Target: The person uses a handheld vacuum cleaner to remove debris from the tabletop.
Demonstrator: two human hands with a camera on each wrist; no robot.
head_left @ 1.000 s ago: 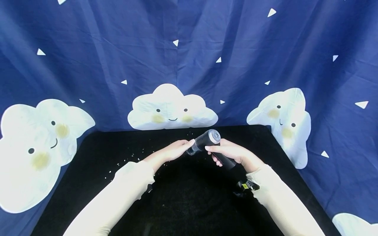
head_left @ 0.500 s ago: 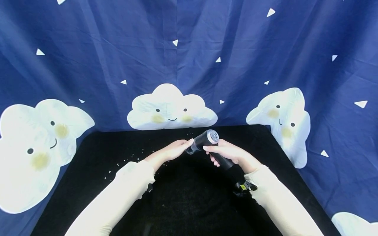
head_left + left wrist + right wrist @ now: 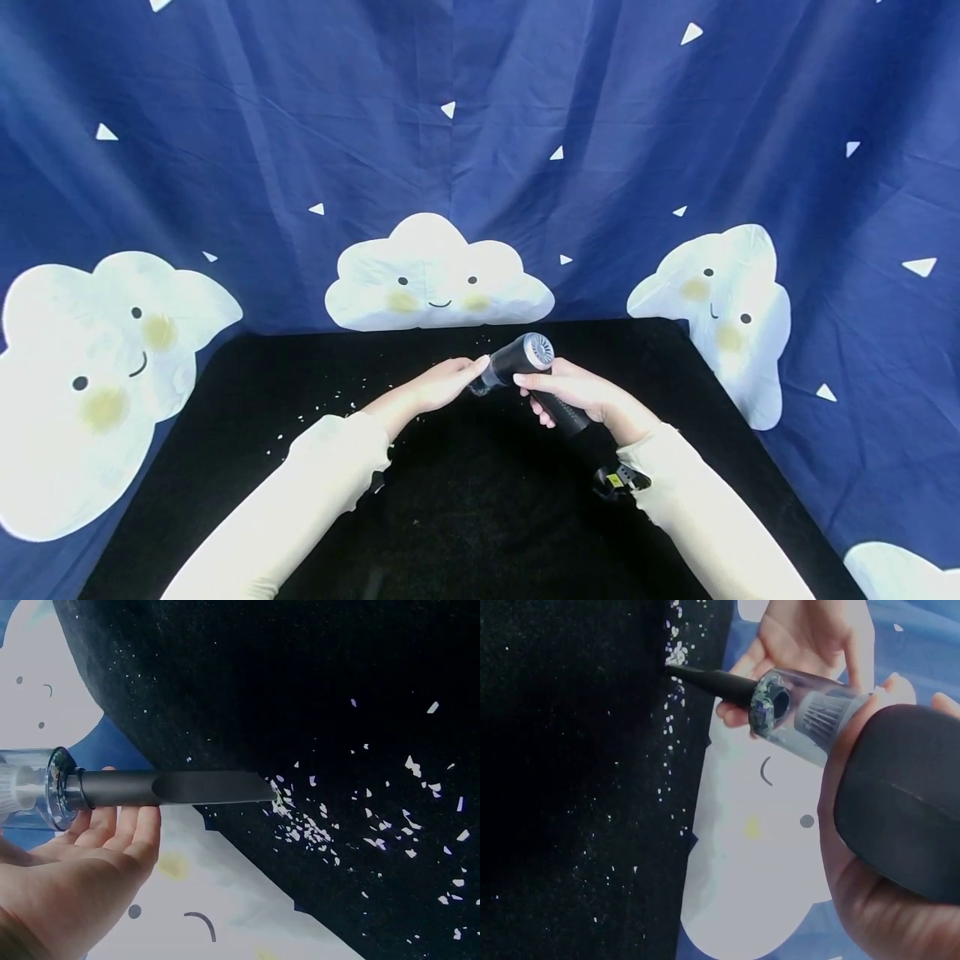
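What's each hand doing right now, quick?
Left hand: holding the handheld vacuum near its nozzle.
Right hand: gripping the vacuum's handle.

The vacuum is black with a silver-grey vent; its cup is clear and its nozzle black. The surface is black, the scraps on it white, some faintly purple. The sleeves are cream, and the blue curtain carries white triangles and white, yellow-cheeked clouds.
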